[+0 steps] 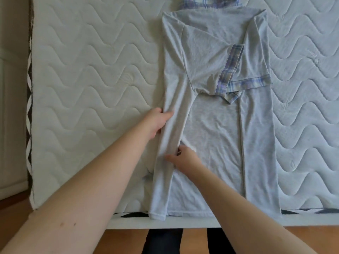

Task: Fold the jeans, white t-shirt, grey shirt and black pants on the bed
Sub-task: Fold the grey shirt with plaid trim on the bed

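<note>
Our left hand [157,121] and right hand [183,158] both pinch the grey shirt's [216,129] folded left side panel between them on the bed [91,88].

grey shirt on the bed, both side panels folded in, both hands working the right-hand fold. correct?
Not quite: the head view shows both hands on the left-hand fold, not the right. The left hand grips its outer edge and the right hand holds its inner edge. The grey shirt does lie on the bed with both side panels folded in.

a home bedroom: a bare quilted white mattress [91,70] on a bed, with wooden floor [194,239] beneath.
</note>
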A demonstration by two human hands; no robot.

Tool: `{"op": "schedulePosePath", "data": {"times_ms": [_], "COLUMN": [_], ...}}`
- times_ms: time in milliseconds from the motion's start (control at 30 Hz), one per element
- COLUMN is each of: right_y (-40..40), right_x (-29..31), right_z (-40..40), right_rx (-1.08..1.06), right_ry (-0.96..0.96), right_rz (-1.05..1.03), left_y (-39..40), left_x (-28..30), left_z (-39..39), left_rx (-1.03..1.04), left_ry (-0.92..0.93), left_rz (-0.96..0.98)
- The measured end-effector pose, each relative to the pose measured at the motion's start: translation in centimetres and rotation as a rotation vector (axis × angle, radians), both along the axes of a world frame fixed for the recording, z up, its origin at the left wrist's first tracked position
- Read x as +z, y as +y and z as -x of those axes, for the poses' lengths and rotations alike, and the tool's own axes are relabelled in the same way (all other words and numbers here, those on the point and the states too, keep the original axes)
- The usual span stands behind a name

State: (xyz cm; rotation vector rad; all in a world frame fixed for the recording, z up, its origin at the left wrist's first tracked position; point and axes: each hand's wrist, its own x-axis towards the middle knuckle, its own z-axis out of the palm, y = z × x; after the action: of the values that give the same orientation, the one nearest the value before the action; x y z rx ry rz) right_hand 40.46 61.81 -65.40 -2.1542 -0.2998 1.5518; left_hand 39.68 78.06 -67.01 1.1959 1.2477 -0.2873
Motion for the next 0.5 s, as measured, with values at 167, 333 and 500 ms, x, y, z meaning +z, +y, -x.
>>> {"op": "schedulePosePath", "data": {"times_ms": [167,333,500], "right_y": [-2.1,-5.1,-8.9], "right_x": [1.2,1.5,1.3], "right_z": [3.0,4.9,6.4], "right_rx": [-0.164,-0.384,-0.079], "right_ry": [-0.003,-0.007,0.149], "right_rz": [-0.013,-0.210,-0.111], "left_y": [-3.4,-7.6,-11.9], "left_x": [0.8,0.4,0.1], "left_z": [4.7,8.2,11.1], "left_rx": [0.063,0.102,0.119], "left_ry": [0.041,0.032,0.090], "left_rz": [0.066,-0.012,-0.084]}}
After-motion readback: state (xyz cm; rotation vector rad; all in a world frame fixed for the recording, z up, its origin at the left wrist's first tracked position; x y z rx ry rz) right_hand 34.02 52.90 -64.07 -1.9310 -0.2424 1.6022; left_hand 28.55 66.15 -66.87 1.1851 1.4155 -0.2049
